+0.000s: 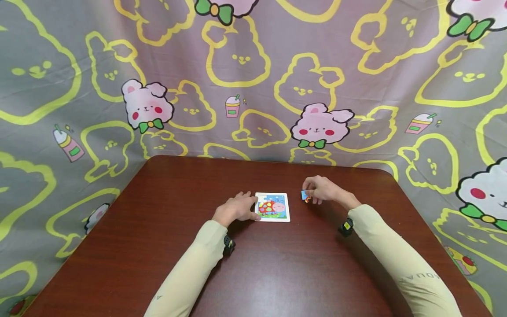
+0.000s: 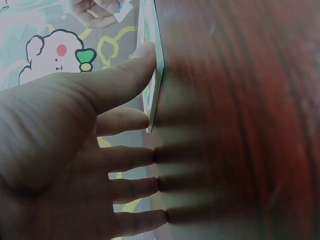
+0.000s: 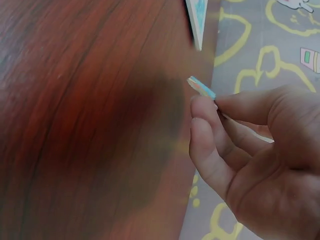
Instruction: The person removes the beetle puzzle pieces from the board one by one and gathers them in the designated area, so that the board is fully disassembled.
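Observation:
A white-framed jigsaw puzzle with a red spotted ladybug picture lies flat on the table, and a pale gap shows at its upper left. My left hand is at its left side, fingers stretched out. In the left wrist view the thumb presses on the puzzle's frame, and the other fingertips reach down to the table beside it. To the right of the puzzle, my right hand pinches a small blue puzzle piece between thumb and fingertips. Behind those fingers a thin pale edge shows, mostly hidden.
The brown wooden table has rounded far corners. A grey patterned curtain hangs close behind it and along both sides. Each wrist wears a small black camera, one seen at the right cuff.

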The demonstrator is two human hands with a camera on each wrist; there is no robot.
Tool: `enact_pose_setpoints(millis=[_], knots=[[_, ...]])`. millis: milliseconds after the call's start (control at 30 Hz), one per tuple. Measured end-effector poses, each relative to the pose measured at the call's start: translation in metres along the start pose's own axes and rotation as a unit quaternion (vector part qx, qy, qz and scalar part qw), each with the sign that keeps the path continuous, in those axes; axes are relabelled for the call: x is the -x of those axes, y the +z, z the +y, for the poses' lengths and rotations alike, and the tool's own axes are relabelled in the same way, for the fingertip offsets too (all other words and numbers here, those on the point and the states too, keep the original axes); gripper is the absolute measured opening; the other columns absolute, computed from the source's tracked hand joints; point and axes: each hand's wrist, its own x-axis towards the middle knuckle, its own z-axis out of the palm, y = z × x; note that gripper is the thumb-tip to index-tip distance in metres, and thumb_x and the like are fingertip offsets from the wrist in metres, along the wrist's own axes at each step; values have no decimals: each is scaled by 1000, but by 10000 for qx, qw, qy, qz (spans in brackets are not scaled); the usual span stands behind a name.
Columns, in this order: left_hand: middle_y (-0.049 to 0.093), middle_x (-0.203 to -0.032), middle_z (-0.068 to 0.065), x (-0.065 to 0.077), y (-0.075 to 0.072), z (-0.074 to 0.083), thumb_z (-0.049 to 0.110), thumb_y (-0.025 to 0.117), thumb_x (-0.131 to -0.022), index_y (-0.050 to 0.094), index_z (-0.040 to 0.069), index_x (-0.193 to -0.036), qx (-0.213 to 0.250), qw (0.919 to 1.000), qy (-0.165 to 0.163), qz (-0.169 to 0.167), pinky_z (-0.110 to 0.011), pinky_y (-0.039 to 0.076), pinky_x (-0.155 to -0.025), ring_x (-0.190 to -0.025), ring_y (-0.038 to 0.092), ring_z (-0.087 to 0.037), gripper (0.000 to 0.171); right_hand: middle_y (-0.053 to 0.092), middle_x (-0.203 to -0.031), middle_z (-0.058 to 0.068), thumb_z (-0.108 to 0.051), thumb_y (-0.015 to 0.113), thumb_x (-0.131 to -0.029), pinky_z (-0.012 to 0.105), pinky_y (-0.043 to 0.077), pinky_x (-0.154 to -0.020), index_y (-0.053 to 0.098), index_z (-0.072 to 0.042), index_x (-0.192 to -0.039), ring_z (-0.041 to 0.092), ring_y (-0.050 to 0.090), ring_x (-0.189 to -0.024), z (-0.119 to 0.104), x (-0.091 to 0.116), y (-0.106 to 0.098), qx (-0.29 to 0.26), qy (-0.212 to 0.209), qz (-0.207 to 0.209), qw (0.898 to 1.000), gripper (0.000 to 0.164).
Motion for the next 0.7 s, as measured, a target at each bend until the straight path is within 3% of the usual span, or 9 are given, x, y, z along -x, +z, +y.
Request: enact_pose_setpoints(millis=[300,700], knots=[[24,-163,-14,2,0,0,47,66,-91,38,19,-152,14,10000,46,5,-57,24,-119,-151,18,-37,73,69,-83,11,-5,57,-96,36,57,-51,61,-3,-104,20,66,-57,7,0,3,-171,-2,-208,9996,9],[26,-162,-14,1,2,1,47,67,-90,40,18,-151,-46,9999,49,84,-57,26,-118,-151,20,-37,73,66,-82,8,-6,61,-94,34,55,-49,59,-5,-97,21,63,-55,4,-4,8,376,108,-167,9991,4]])
